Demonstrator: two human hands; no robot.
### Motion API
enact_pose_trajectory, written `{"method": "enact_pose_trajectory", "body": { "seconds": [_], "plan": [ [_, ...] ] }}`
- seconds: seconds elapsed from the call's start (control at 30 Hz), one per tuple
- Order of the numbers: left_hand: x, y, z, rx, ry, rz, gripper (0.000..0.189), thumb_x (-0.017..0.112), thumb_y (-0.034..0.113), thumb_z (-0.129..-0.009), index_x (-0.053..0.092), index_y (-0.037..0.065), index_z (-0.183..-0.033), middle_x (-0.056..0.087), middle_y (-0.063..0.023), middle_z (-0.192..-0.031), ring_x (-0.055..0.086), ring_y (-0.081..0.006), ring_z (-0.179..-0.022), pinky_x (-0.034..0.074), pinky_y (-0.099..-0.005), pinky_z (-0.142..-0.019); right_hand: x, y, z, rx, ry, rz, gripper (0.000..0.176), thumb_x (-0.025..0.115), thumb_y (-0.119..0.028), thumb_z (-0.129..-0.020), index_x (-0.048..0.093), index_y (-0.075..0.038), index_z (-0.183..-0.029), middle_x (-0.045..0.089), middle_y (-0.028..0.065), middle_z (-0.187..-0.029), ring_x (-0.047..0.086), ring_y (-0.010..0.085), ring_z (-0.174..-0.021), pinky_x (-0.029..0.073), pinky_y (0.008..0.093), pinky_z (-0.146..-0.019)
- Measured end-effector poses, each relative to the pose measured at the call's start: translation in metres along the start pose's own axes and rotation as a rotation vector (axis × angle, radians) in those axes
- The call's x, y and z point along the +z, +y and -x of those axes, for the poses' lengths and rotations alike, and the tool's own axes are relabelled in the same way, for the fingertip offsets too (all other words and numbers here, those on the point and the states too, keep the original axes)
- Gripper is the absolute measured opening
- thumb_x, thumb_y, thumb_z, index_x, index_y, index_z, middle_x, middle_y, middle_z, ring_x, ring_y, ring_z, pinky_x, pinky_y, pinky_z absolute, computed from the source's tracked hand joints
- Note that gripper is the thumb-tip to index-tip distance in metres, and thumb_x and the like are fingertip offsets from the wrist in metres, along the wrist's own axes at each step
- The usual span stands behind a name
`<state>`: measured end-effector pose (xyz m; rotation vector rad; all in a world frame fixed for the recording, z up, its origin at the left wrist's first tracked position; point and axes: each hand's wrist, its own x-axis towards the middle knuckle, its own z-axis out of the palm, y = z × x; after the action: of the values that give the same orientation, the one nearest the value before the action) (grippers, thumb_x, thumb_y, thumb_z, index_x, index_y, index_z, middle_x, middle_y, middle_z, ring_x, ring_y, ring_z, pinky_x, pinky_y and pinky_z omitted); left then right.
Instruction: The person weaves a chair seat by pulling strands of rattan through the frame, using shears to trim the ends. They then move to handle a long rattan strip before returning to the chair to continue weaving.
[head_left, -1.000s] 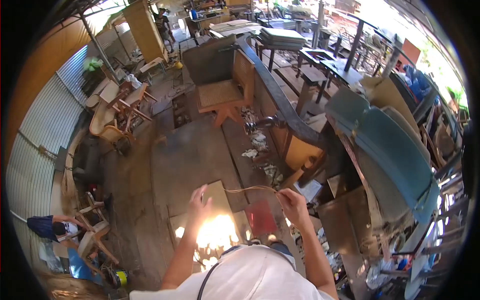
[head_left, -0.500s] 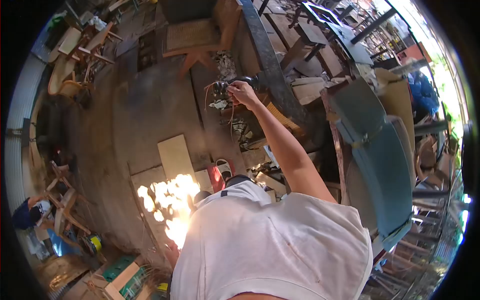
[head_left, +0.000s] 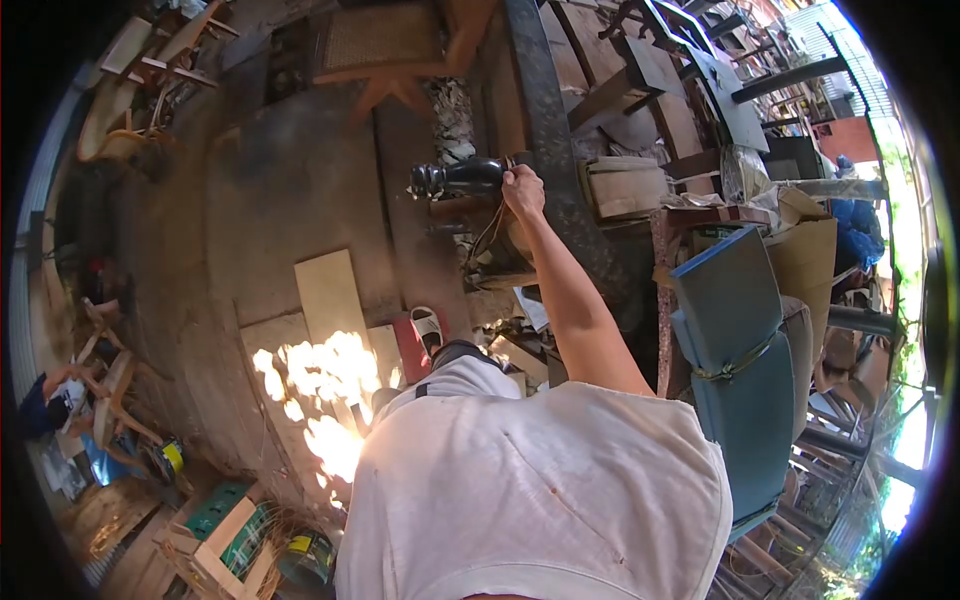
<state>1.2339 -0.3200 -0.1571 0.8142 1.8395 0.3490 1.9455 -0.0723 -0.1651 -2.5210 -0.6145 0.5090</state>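
Note:
My right hand (head_left: 524, 192) is closed around some thin brown strands (head_left: 492, 232), which hang down from the fist. It sits at the right end of a glossy black turned wooden leg (head_left: 455, 179), the fingers overlapping that end in this view. Beside the hand runs a long dark speckled beam (head_left: 552, 130). My left hand does not show; the white shirt and a bright sunlit patch cover that side of my body.
A cane-seated wooden chair (head_left: 380, 45) stands ahead. Blue-grey cushions (head_left: 740, 390) tied with a strap are stacked on the right. A pale board (head_left: 328, 295) lies on the floor near my sandalled foot (head_left: 426, 326). Wooden chair frames (head_left: 122, 400) line the left.
My right hand has moved right along the black leg, from its left end to its right end, carrying the strands. The bit of my left hand at my side is no longer visible.

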Motion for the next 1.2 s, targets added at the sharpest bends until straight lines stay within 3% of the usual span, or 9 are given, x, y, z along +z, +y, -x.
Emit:
{"method": "enact_pose_trajectory", "body": {
  "seconds": [0.4,0.6,0.77,0.83,0.9,0.93,0.97,1.03,1.2],
  "plan": [
    [-0.027,0.004,-0.012,-0.059,0.048,0.077,0.024,0.064,0.015,-0.09,0.065,-0.007,-0.1,0.069,-0.0102,-0.089,0.065,-0.0178,-0.078,0.052,-0.0312,-0.068,-0.016,0.002,0.008,-0.22,-0.006,0.171,0.031,0.061,-0.031,-0.091,0.06,-0.01,-0.114,0.069,0.0237,-0.1,0.067,0.0421,-0.097,0.052,0.0508,-0.085],
    [-0.034,-0.012,-0.019,-0.038,0.101,0.156,0.028,0.065,0.022,-0.091,0.066,-0.004,-0.099,0.069,-0.0105,-0.087,0.062,-0.0158,-0.071,0.05,-0.0307,-0.063,-0.01,-0.004,0.008,-0.233,0.0,0.264,0.03,0.06,-0.032,-0.089,0.064,-0.014,-0.113,0.069,0.0163,-0.106,0.066,0.0373,-0.102,0.052,0.0474,-0.088],
    [-0.043,-0.023,-0.026,-0.128,0.088,0.151,0.028,0.064,0.024,-0.091,0.066,-0.003,-0.099,0.069,-0.0095,-0.086,0.059,-0.015,-0.065,0.047,-0.0303,-0.058,0.004,-0.007,0.011,-0.205,0.094,0.221,0.033,0.063,-0.03,-0.086,0.069,-0.013,-0.113,0.072,0.0105,-0.107,0.067,0.0304,-0.104,0.052,0.0403,-0.089],
    [-0.055,-0.025,-0.03,-0.156,0.107,0.142,0.028,0.064,0.024,-0.092,0.066,-0.002,-0.1,0.068,-0.009,-0.086,0.058,-0.0147,-0.063,0.046,-0.0302,-0.056,-0.002,-0.021,0.033,-0.228,0.047,0.087,0.032,0.063,-0.033,-0.089,0.069,-0.014,-0.114,0.072,0.008,-0.107,0.067,0.0308,-0.101,0.051,0.0399,-0.087],
    [-0.07,-0.026,-0.035,-0.188,0.128,0.122,0.027,0.064,0.025,-0.092,0.066,-0.002,-0.1,0.068,-0.0086,-0.085,0.057,-0.0144,-0.061,0.045,-0.03,-0.054,0.019,-0.035,0.059,-0.235,0.034,-0.214,0.026,0.064,-0.026,-0.09,0.07,-0.011,-0.111,0.073,0.0071,-0.103,0.068,0.0203,-0.097,0.051,0.0345,-0.086],
    [-0.075,-0.027,-0.043,-0.196,0.13,0.105,0.027,0.064,0.025,-0.092,0.066,-0.001,-0.1,0.068,-0.0084,-0.085,0.056,-0.0143,-0.06,0.044,-0.03,-0.054,0.01,-0.08,0.084,-0.032,-0.127,-0.157,0.026,0.065,-0.024,-0.091,0.07,-0.009,-0.112,0.072,0.0081,-0.102,0.068,0.0167,-0.097,0.05,0.0311,-0.088],
    [-0.082,-0.022,-0.057,-0.192,0.122,0.097,0.027,0.064,0.025,-0.093,0.066,-0.001,-0.1,0.068,-0.0082,-0.085,0.055,-0.0141,-0.059,0.043,-0.0299,-0.053,0.046,-0.022,0.055,-0.215,-0.007,0.013,0.026,0.064,-0.023,-0.091,0.07,-0.009,-0.113,0.072,0.0101,-0.098,0.068,0.018,-0.095,0.05,0.0319,-0.088],
    [-0.103,-0.005,-0.107,-0.155,0.046,0.066,0.027,0.063,0.026,-0.093,0.066,0.0,-0.1,0.068,-0.0078,-0.084,0.054,-0.0138,-0.056,0.042,-0.0297,-0.051,0.07,-0.04,0.083,-0.305,0.13,-0.188,0.024,0.061,-0.022,-0.092,0.07,-0.008,-0.11,0.072,0.0104,-0.096,0.068,0.0207,-0.094,0.051,0.0359,-0.086],
    [-0.166,0.035,-0.216,-0.085,-0.073,-0.024,0.027,0.063,0.027,-0.094,0.066,0.001,-0.101,0.068,-0.0067,-0.083,0.051,-0.013,-0.051,0.039,-0.0294,-0.046,0.087,-0.034,0.078,-0.157,0.174,0.079,0.026,0.055,-0.013,-0.088,0.067,-0.006,-0.11,0.071,0.0168,-0.098,0.067,0.0322,-0.096,0.051,0.0392,-0.084]
  ]
}}
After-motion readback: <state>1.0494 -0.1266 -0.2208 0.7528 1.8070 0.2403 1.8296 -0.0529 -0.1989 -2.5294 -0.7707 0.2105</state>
